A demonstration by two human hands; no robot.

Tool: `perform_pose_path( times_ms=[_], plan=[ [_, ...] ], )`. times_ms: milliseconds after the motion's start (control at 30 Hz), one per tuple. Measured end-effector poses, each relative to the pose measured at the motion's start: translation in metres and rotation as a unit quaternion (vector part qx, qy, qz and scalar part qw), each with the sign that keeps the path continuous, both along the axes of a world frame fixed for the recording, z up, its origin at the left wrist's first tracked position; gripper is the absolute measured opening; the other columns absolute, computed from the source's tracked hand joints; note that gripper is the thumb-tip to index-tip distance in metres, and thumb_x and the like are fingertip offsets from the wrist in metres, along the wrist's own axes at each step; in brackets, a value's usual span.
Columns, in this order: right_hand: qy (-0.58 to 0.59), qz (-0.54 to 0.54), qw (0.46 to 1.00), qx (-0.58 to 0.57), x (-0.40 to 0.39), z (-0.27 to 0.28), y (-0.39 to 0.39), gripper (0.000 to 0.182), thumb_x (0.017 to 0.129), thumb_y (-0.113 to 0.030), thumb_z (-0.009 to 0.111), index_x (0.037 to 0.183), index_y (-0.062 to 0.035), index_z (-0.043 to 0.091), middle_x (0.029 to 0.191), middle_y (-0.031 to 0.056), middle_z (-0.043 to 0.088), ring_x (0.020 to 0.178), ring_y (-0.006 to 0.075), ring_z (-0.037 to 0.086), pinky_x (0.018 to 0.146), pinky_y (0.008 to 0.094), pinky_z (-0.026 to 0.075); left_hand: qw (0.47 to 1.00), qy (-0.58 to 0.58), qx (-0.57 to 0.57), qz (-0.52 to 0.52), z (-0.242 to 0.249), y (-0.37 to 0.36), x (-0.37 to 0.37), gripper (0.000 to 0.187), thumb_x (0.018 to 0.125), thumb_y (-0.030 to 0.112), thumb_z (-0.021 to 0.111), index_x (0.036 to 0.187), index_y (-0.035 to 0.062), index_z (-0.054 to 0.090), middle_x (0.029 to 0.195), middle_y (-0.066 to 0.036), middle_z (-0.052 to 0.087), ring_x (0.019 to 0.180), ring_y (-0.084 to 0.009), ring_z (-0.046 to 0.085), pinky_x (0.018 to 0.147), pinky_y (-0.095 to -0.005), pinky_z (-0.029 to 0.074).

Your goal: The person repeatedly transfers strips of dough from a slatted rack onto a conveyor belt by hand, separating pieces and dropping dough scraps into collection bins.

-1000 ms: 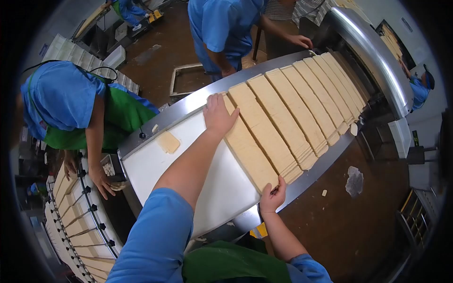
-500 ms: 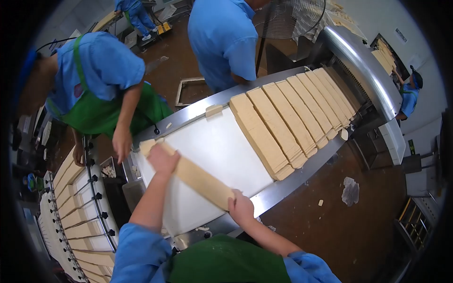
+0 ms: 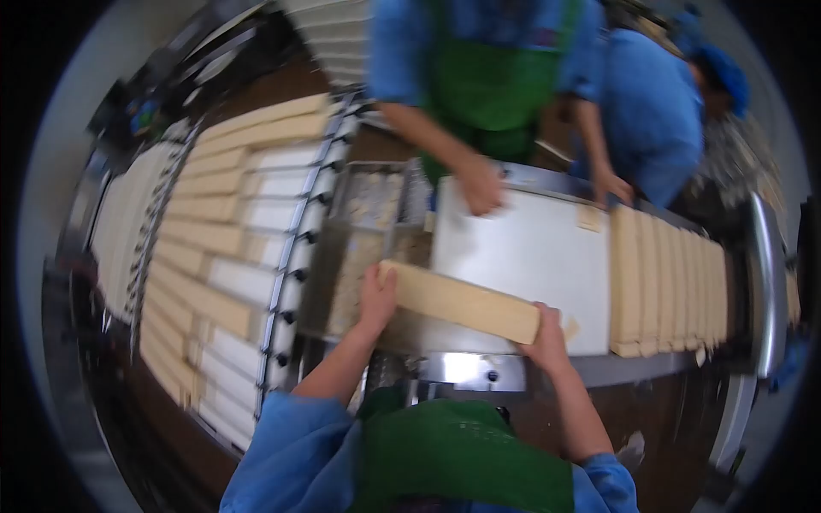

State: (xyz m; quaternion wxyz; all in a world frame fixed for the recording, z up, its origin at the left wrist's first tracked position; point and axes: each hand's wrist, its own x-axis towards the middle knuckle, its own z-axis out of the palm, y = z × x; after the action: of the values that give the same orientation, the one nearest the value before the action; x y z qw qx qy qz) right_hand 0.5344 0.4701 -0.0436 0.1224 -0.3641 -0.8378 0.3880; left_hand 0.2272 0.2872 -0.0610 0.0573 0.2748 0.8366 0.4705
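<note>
A long beige slab (image 3: pixel 462 303) is held in front of me, slanting down to the right over the near-left part of the white work surface (image 3: pixel 530 248). My left hand (image 3: pixel 378 299) grips its left end, with the thumb on top. At the other end, my right hand (image 3: pixel 545 335) holds the slab's right edge. More slabs (image 3: pixel 667 282) stand side by side in a row at the right of the white surface. A small beige piece (image 3: pixel 589 217) lies near the surface's far edge.
Across the surface, a co-worker's hand (image 3: pixel 481 185) hangs over its far-left part. Metal trays with scraps (image 3: pixel 374 198) are left of it. A rack (image 3: pixel 282 316) carries many slabs at the left. A metal machine hood (image 3: pixel 767 282) stands at the right.
The view has turned left, bringing the rack further in. My hands have lifted the slab off the white surface and carried it towards its left side. The co-worker now reaches over the surface.
</note>
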Motion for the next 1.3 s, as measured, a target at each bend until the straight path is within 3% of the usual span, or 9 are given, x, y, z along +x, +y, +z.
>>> perform_pose_path(
  times_ms=[167, 367, 500, 667, 833, 967, 1000, 1100, 1300],
  plan=[
    [0.074, 0.086, 0.993, 0.018, -0.081, 0.028, -0.07, 0.088, 0.07, -0.015, 0.081, 0.14, -0.0045, 0.029, 0.122, 0.019, 0.044, 0.113, 0.0325, 0.05, 0.097, 0.0403, 0.043, 0.989, -0.051, 0.068, 0.121, 0.068, -0.081, -0.075, 0.029, 0.096, 0.025, 0.051, 0.109, 0.0001, 0.056, 0.094, -0.014, 0.064, 0.088, -0.0224, 0.061, 0.08, -0.0339, 0.047],
    [0.228, 0.102, 0.922, -0.297, -0.172, 0.015, -0.165, 0.063, 0.087, -0.004, 0.062, 0.141, -0.0047, 0.03, 0.124, 0.0119, 0.04, 0.115, 0.0211, 0.047, 0.097, 0.0337, 0.042, 0.964, -0.01, 0.052, 0.26, 0.07, -0.209, -0.192, 0.023, 0.094, 0.021, 0.051, 0.1, 0.0006, 0.059, 0.082, -0.012, 0.064, 0.076, -0.0217, 0.061, 0.072, -0.034, 0.048],
    [0.273, 0.126, 0.93, -0.211, -0.234, 0.039, -0.211, 0.054, 0.091, -0.004, 0.057, 0.139, -0.0052, 0.033, 0.121, 0.0094, 0.044, 0.114, 0.0199, 0.048, 0.099, 0.031, 0.04, 0.957, -0.04, 0.005, 0.286, 0.046, -0.274, -0.267, 0.018, 0.092, 0.015, 0.048, 0.101, 0.0053, 0.061, 0.083, -0.015, 0.065, 0.075, -0.0253, 0.062, 0.069, -0.0368, 0.048],
    [0.22, 0.129, 0.961, -0.104, -0.293, 0.052, -0.246, 0.032, 0.092, -0.008, 0.055, 0.122, -0.0032, 0.045, 0.108, 0.0118, 0.049, 0.101, 0.0214, 0.052, 0.088, 0.0311, 0.043, 0.975, 0.026, -0.146, 0.165, 0.034, -0.305, -0.332, 0.02, 0.087, 0.009, 0.047, 0.085, 0.0042, 0.066, 0.091, -0.021, 0.066, 0.084, -0.038, 0.062, 0.077, -0.042, 0.049],
    [0.119, 0.151, 0.981, -0.029, -0.347, 0.065, -0.286, 0.015, 0.089, -0.008, 0.058, 0.101, -0.0006, 0.058, 0.096, 0.0138, 0.05, 0.083, 0.0254, 0.057, 0.077, 0.0356, 0.046, 0.948, 0.195, -0.07, 0.24, 0.05, -0.329, -0.347, 0.023, 0.086, 0.0, 0.047, 0.104, 0.0002, 0.06, 0.107, -0.022, 0.059, 0.104, -0.0378, 0.054, 0.09, -0.0418, 0.044],
    [0.095, 0.196, 0.969, -0.115, -0.402, 0.06, -0.32, 0.03, 0.089, -0.015, 0.058, 0.115, -0.0014, 0.06, 0.103, 0.017, 0.053, 0.081, 0.0264, 0.057, 0.078, 0.0355, 0.047, 0.954, 0.263, 0.016, 0.146, 0.08, -0.319, -0.316, 0.033, 0.084, -0.006, 0.048, 0.116, -0.0006, 0.053, 0.115, -0.021, 0.052, 0.112, -0.0378, 0.048, 0.098, -0.0432, 0.04],
    [0.085, 0.203, 0.968, -0.121, -0.413, 0.061, -0.326, 0.032, 0.089, -0.016, 0.058, 0.117, -0.0017, 0.06, 0.103, 0.0173, 0.053, 0.081, 0.0262, 0.058, 0.078, 0.0352, 0.047, 0.959, 0.242, 0.053, 0.137, 0.094, -0.31, -0.299, 0.026, 0.087, -0.005, 0.047, 0.111, 0.0, 0.054, 0.114, -0.017, 0.053, 0.106, -0.031, 0.054, 0.091, -0.0388, 0.046],
    [0.073, 0.219, 0.963, -0.138, -0.429, 0.054, -0.329, 0.035, 0.09, -0.021, 0.056, 0.119, -0.0021, 0.06, 0.101, 0.0173, 0.054, 0.081, 0.026, 0.058, 0.079, 0.0345, 0.047, 0.927, -0.183, 0.315, 0.091, 0.107, -0.294, -0.25, 0.016, 0.088, -0.002, 0.052, 0.104, 0.0024, 0.054, 0.103, -0.011, 0.055, 0.093, -0.0205, 0.058, 0.076, -0.0315, 0.049],
    [0.178, 0.166, 0.91, -0.335, -0.368, 0.027, -0.282, 0.027, 0.093, -0.023, 0.058, 0.097, 0.0008, 0.07, 0.083, 0.0082, 0.068, 0.08, 0.0144, 0.061, 0.074, 0.0287, 0.048, 0.873, -0.343, 0.346, 0.0, 0.094, -0.282, -0.171, 0.031, 0.081, -0.001, 0.068, 0.077, 0.0122, 0.04, 0.074, 0.002, 0.045, 0.066, -0.0076, 0.046, 0.06, -0.0223, 0.042]
  ],
)
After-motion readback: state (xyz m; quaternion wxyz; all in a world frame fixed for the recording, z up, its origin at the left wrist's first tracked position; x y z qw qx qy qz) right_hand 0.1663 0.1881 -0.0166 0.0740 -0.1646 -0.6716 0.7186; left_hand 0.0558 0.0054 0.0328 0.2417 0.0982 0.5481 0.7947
